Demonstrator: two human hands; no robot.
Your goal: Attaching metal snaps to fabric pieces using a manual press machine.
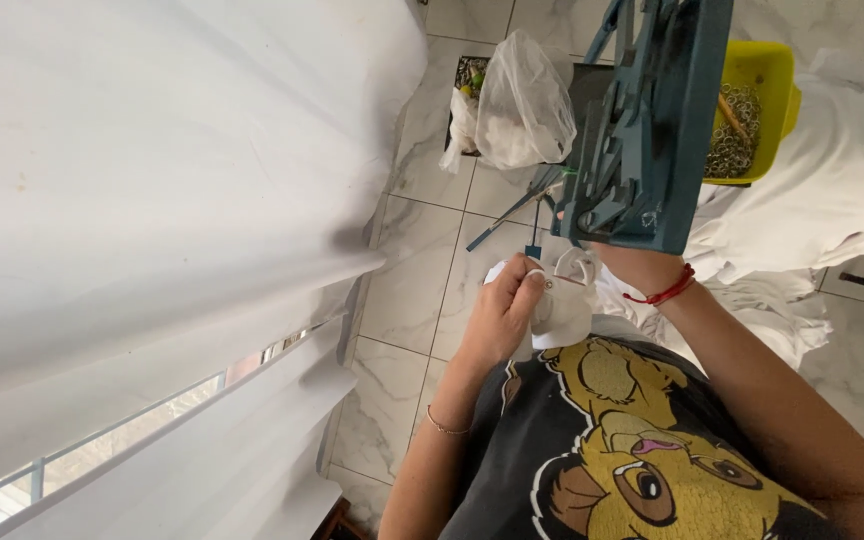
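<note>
My left hand (505, 312) pinches a small piece of white fabric (564, 305) that carries a metal eyelet ring (548, 284), just in front of my chest. My right hand (620, 264) reaches to the same fabric from the right; a red string bracelet sits on its wrist. Its fingers are hidden under the base of a teal metal hand press (644, 120), so its grip does not show. The fabric lies directly below the press.
A yellow tub (774, 70) of metal rings stands behind the press. A clear plastic bag (524, 100) of white pieces lies on the marble tile floor (422, 290). A large white sheet (152, 170) fills the left; more white cloth (832, 190) is piled at the right.
</note>
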